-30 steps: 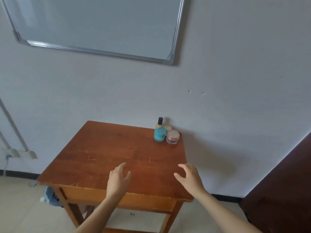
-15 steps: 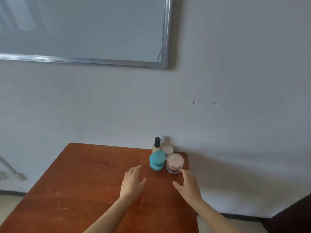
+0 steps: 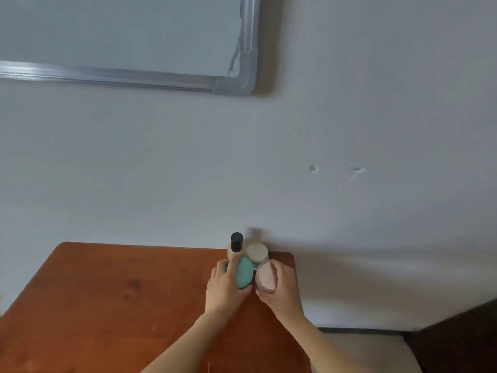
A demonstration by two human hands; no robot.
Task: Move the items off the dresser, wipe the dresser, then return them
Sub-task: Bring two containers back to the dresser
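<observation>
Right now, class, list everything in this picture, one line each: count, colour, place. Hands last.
wall: one, white, two marks at right
whiteboard: one, silver frame, upper left on wall
dresser: one, reddish-brown wood, lower left
teal jar: one, teal, dresser's far right corner
pink-lidded jar: one, pink lid, right of the teal jar
cream-lidded jar: one, cream, behind both
bottle: one, pale with black cap, left of the cream-lidded jar
dark panel: one, dark brown, lower right corner
left hand: one, grips the teal jar
right hand: one, grips the pink-lidded jar
</observation>
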